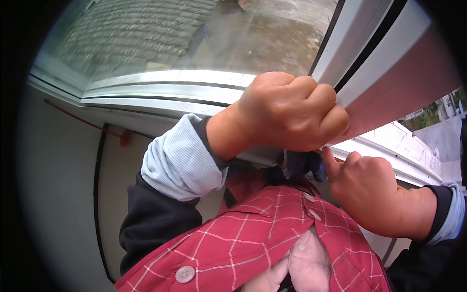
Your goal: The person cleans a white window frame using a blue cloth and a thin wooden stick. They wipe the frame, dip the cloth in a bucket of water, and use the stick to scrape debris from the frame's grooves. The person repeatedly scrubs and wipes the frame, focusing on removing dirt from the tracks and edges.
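Observation:
My left hand (pixel 288 111) is curled into a fist, its back towards me, in front of the lower part of a white window frame (pixel 394 69). What its fingers may hold is hidden. Just below and to the right is my right hand (pixel 368 189), one fingertip raised close to the underside of the left fist and its other fingers bent. Its palm side cannot be seen. Past both hands runs the white window sill track (pixel 386 144), partly covered by them. Dark blue fabric (pixel 303 164) shows below the left fist, its kind unclear.
A glass pane (pixel 175 47) fills the upper left, with a tiled roof behind it. At left, a red stick-like object (pixel 84 118) lies near the wall (pixel 62 164). On the right, the open window gap looks outside. My red checked garment (pixel 248 233) fills the bottom.

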Tool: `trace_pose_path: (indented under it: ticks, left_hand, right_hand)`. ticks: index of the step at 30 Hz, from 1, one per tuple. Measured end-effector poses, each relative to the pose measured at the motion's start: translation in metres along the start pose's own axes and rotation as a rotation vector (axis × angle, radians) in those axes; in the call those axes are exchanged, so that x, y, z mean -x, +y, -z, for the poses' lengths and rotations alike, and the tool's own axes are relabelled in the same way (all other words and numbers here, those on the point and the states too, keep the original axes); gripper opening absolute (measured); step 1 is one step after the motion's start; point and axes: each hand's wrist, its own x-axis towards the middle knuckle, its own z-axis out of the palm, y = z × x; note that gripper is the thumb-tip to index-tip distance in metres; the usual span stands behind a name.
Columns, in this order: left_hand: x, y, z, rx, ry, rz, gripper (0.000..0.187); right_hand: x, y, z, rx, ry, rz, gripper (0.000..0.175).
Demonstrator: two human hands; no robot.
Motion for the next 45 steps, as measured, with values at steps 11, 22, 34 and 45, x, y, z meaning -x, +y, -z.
trace_pose_path:
  ticks: [11,22,34,45]
  left_hand:
    - [-0.002,-0.001,-0.004,0.006,0.042,-0.019,0.027]
    - [-0.006,-0.009,0.004,0.029,-0.049,-0.064,0.022]
    - [-0.001,-0.009,-0.002,0.1,0.038,-0.027,0.018]
    - [-0.008,-0.004,0.008,0.07,-0.059,0.021,0.02]
  right_hand:
    - [-0.052,-0.03,-0.006,-0.222,0.323,-0.024,0.029]
    - [-0.095,-0.076,-0.007,-0.108,0.374,-0.258,0.044]
    - [-0.003,-0.022,0.013,0.104,-0.172,-0.153,0.056]
    - [-0.058,-0.051,-0.029,-0.033,0.36,-0.117,0.046]
